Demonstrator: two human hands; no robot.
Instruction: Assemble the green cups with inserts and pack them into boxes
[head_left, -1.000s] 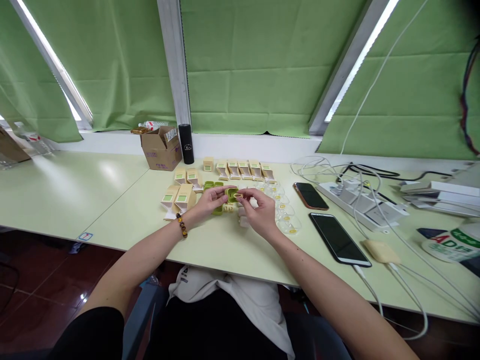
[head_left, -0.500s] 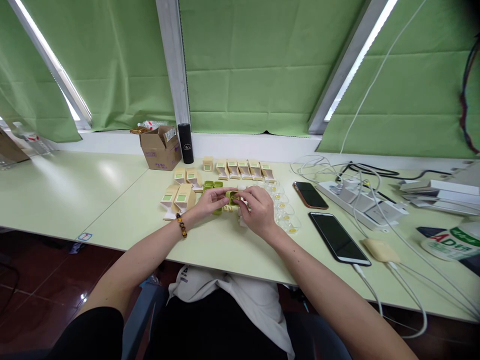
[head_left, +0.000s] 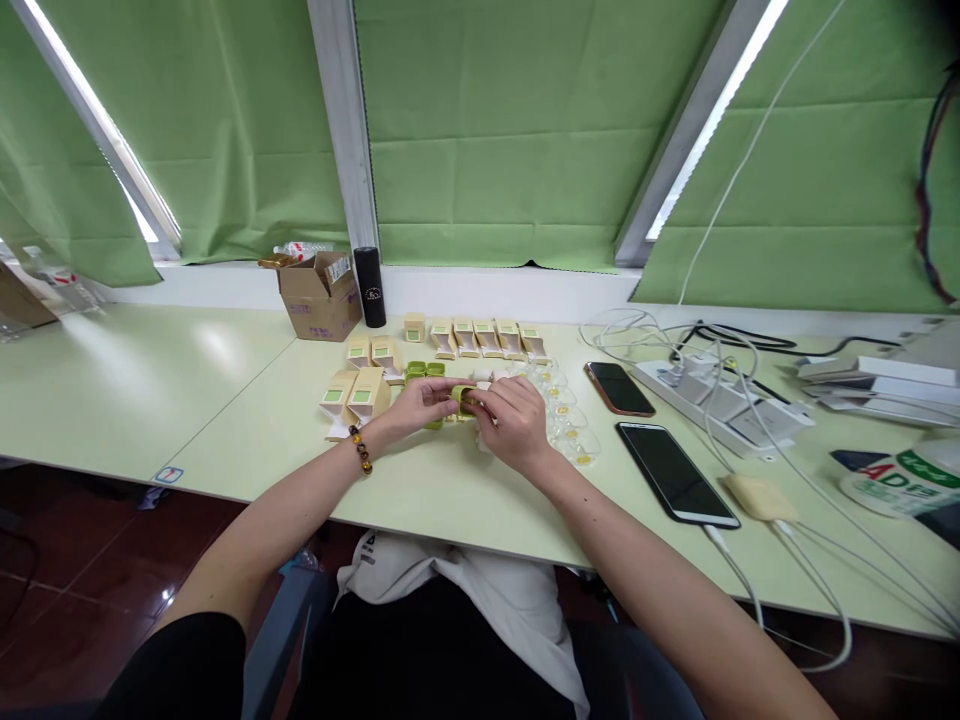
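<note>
My left hand (head_left: 420,407) holds a small green box (head_left: 460,397) between thumb and fingers, above the table. The fingertips of my right hand (head_left: 515,418) are pinched together at the box's opening; whatever they hold is hidden. More small green boxes (head_left: 425,371) lie just behind my left hand. Clear plastic pieces with yellow spots (head_left: 576,435) are laid out to the right of my right hand, which partly covers some white items (head_left: 482,376). Beside my left hand stand open beige cartons with green squares (head_left: 369,395).
A row of beige cartons (head_left: 487,338) stands farther back, near a cardboard box (head_left: 319,300) and a black bottle (head_left: 369,288). On the right lie two phones (head_left: 677,475), a power strip (head_left: 720,405) with tangled cables, and a pale yellow charger case (head_left: 752,498).
My right fingers have moved slightly left and deeper toward the green box, covering more of its opening. The left hand has stayed nearly still around it.
</note>
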